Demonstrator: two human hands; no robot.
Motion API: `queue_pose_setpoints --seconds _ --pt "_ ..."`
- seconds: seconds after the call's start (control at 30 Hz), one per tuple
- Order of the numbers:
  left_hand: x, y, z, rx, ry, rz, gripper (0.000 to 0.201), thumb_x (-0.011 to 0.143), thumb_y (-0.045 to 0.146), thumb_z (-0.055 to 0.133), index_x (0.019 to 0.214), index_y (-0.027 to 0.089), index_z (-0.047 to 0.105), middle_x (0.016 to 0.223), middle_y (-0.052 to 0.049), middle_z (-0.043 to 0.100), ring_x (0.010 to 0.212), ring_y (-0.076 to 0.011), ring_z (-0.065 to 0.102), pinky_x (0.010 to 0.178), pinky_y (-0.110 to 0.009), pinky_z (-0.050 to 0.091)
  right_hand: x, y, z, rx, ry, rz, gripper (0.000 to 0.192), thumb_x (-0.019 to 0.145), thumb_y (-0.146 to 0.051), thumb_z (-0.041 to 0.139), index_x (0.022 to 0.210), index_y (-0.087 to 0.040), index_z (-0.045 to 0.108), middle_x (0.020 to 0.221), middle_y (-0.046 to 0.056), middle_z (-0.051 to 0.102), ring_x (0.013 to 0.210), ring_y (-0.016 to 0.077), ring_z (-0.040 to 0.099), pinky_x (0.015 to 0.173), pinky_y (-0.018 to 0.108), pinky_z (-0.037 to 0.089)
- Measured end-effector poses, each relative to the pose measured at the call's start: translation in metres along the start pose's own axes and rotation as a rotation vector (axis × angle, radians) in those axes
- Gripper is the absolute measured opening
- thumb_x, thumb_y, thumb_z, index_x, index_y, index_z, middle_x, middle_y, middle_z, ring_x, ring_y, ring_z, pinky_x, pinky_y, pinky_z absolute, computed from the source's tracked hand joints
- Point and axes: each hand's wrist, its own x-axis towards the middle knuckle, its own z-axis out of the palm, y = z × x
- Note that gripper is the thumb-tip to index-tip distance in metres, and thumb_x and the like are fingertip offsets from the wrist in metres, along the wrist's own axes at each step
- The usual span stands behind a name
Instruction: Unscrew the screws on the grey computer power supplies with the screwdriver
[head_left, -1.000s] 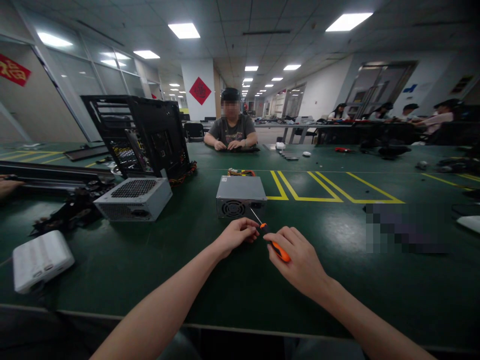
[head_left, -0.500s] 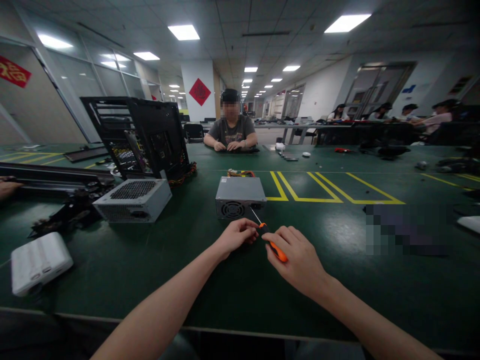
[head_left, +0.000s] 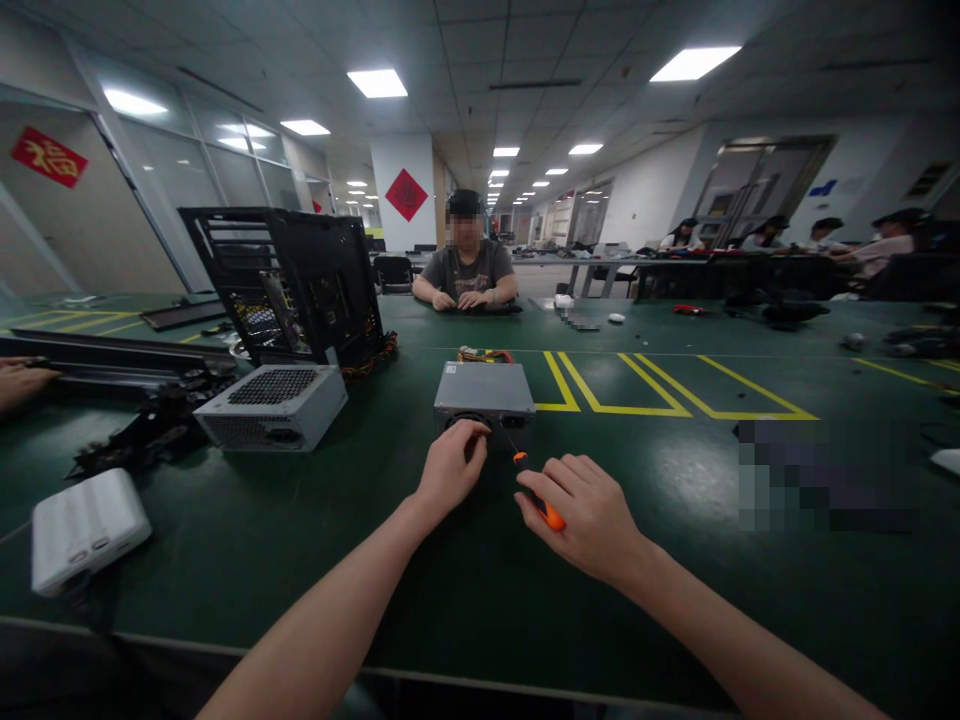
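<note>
A grey computer power supply (head_left: 484, 385) sits on the green table in front of me, its fan grille and socket side facing me. My left hand (head_left: 452, 465) is at that front face, covering part of the fan grille. Its fingers are curled in toward the thumb, and whatever lies between them is hidden. An orange and black screwdriver (head_left: 553, 516) is gripped by its handle in my right hand (head_left: 589, 508). The thin shaft points up and left toward the front face, near the socket. Whether the tip touches the face I cannot tell.
A second power supply (head_left: 271, 405) stands to the left, before an open black computer case (head_left: 289, 280). Black cables (head_left: 142, 415) and a white power bank (head_left: 90, 530) lie nearer the left edge. A person (head_left: 466, 265) sits opposite; another person's hand (head_left: 26, 380) shows at far left.
My left hand has left the screwdriver's neck and moved left and forward to the power supply's fan side. The right hand still holds the screwdriver, slightly shifted. The view has tilted a little.
</note>
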Motion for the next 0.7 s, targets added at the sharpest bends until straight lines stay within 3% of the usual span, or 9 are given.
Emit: queue_pose_setpoints --seconds 0.47,0.7 --pt "0.005 -0.006 0.003 0.256 0.143 0.176 0.017 0.084 0.014 0.044 0.094 0.019 0.056 0.092 -0.005 0.058 0.089 -0.0176 0.052 0.082 -0.032 0.044 -0.010 0.001 0.011 0.083 0.113 0.079 0.016 0.080 -0.021 0.050 0.091 -0.014 0.060 0.079 0.006 0.055 0.072 0.0161 0.045 0.065 0.029 0.035" --pt "0.010 -0.004 0.007 0.510 0.220 0.188 0.034 0.082 0.020 0.048 0.116 0.020 0.051 0.129 -0.009 0.046 0.123 -0.0257 0.036 0.102 -0.045 0.028 -0.008 0.001 0.010 0.062 0.098 0.109 0.021 0.083 -0.031 0.049 0.092 -0.015 0.060 0.079 0.006 0.054 0.072 0.0167 0.045 0.065 0.029 0.034"
